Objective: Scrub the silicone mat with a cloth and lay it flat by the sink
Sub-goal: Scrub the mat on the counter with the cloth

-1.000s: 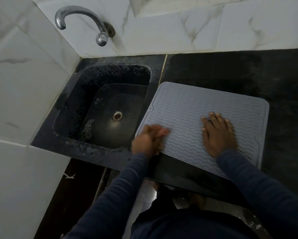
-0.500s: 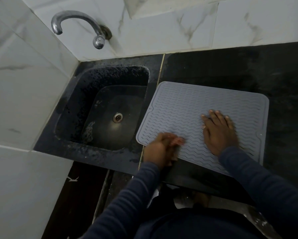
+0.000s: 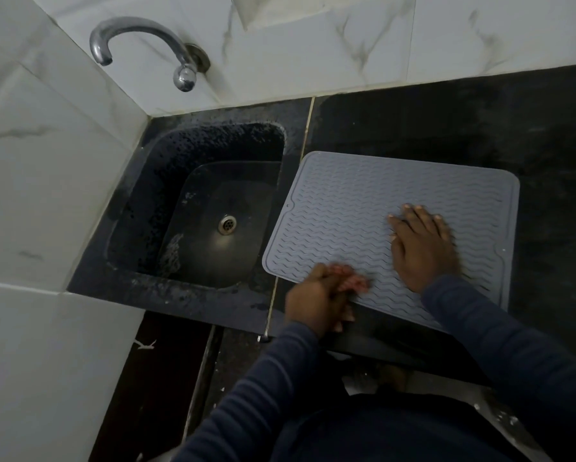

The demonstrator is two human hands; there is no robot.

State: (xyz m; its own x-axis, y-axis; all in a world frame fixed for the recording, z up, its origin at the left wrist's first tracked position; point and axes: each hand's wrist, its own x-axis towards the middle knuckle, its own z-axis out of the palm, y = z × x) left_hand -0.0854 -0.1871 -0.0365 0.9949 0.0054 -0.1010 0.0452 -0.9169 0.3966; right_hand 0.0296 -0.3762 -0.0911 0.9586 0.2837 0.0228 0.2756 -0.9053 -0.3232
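Note:
A grey silicone mat with a wavy ribbed pattern lies flat on the black counter, just right of the sink. My right hand rests palm down on the mat's middle right, fingers spread. At the mat's near left edge my left hand is blurred by motion. It is closed around a small pinkish cloth that presses on the mat.
The black sink is wet, with a metal drain at its bottom. A curved chrome tap comes out of the white marble-tiled wall above it. The counter's front edge runs just below the mat.
My left hand with the cloth has slid to the right along the mat's near edge and a little toward me. My right hand has stayed flat on the mat.

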